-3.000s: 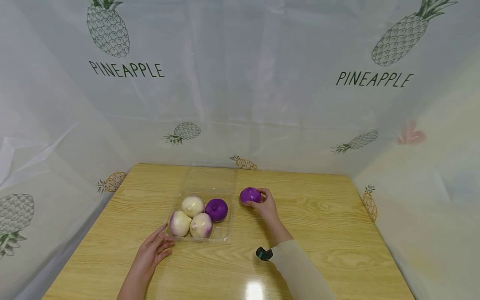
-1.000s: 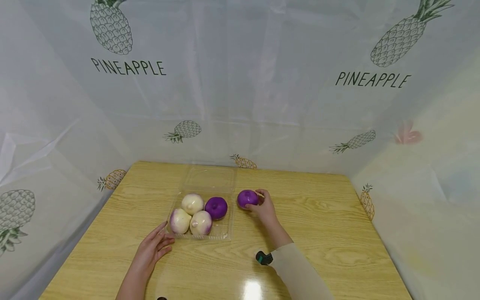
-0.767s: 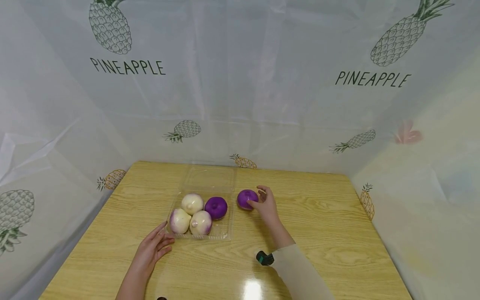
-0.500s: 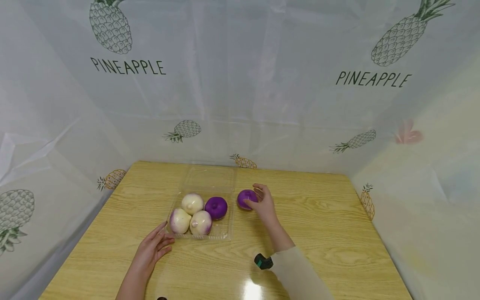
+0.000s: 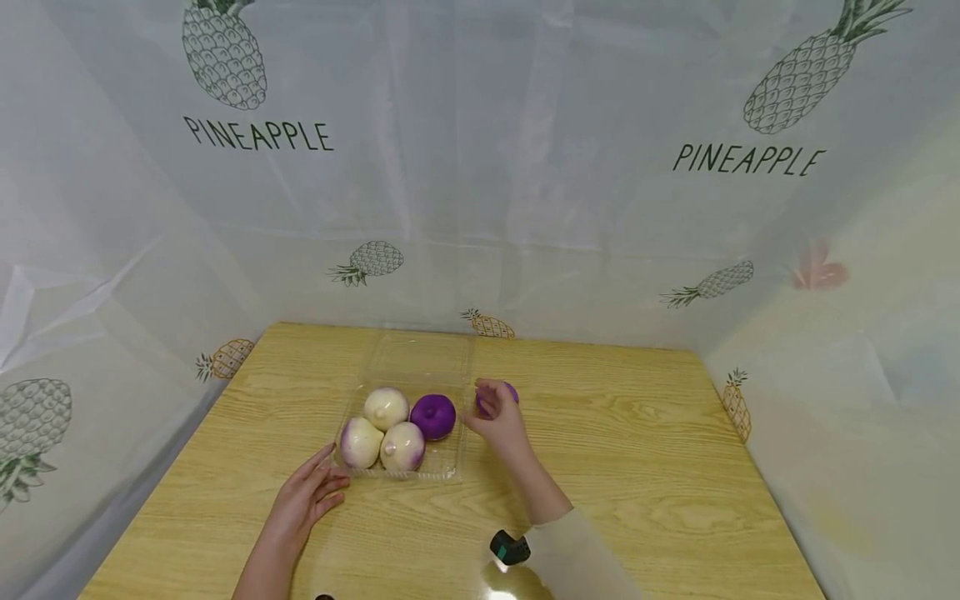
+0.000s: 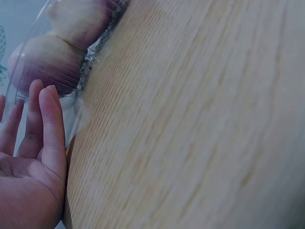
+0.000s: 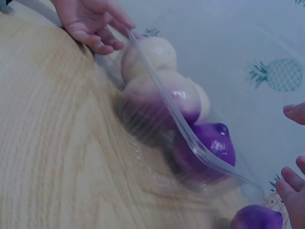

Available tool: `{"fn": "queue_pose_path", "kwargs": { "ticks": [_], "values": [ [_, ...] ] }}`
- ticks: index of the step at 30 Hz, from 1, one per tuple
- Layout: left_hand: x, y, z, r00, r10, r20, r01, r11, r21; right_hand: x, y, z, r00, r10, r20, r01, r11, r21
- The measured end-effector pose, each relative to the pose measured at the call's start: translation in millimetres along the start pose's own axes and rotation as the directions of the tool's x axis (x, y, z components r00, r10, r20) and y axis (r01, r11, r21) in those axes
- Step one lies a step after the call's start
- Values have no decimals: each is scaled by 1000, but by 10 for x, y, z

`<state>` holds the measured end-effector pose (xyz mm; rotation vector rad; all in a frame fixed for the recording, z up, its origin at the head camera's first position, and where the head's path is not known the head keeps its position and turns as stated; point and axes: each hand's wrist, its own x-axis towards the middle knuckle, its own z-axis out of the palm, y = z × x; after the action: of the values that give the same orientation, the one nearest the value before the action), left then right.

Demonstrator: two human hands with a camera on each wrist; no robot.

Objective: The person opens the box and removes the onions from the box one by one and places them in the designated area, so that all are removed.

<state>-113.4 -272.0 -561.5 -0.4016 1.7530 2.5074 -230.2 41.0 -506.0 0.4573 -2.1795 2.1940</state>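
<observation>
A clear plastic clamshell box lies open on the wooden table. In it sit three whitish, purple-tinged onion-like vegetables and, at their right, a shiny purple one. Another purple onion-like vegetable rests on the table just right of the box, partly hidden in the head view behind my right hand. That hand holds nothing; its fingers are loosely bent and spread near the box's right edge. My left hand has relaxed fingers at the box's front left corner, with fingertips against its wall in the left wrist view.
The box's transparent lid is folded back toward the table's far edge. A white curtain printed with pineapples surrounds the wooden table at the back and sides. A black wrist device sits at the right sleeve.
My right hand set the purple vegetable down slightly nearer, loosened its fingers from it, and shifted left in front of it toward the box. The left hand stays at the box corner.
</observation>
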Motion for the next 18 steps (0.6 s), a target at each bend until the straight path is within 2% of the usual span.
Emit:
{"fn": "queue_pose_path", "kwargs": {
  "ticks": [7, 11, 18],
  "values": [
    [-4, -2, -11, 1000, -19, -18, 19, 1000, 7, -85, -13, 193, 997, 79, 18, -79, 997, -9],
    [-2, -7, -23, 1000, -6, -1, 6, 1000, 5, -134, 4, 273, 996, 80, 31, -80, 997, -24],
    [5, -8, -17, 1000, -8, -8, 8, 1000, 5, -168, 28, 366, 996, 71, 56, -69, 997, -37]
  ]
}}
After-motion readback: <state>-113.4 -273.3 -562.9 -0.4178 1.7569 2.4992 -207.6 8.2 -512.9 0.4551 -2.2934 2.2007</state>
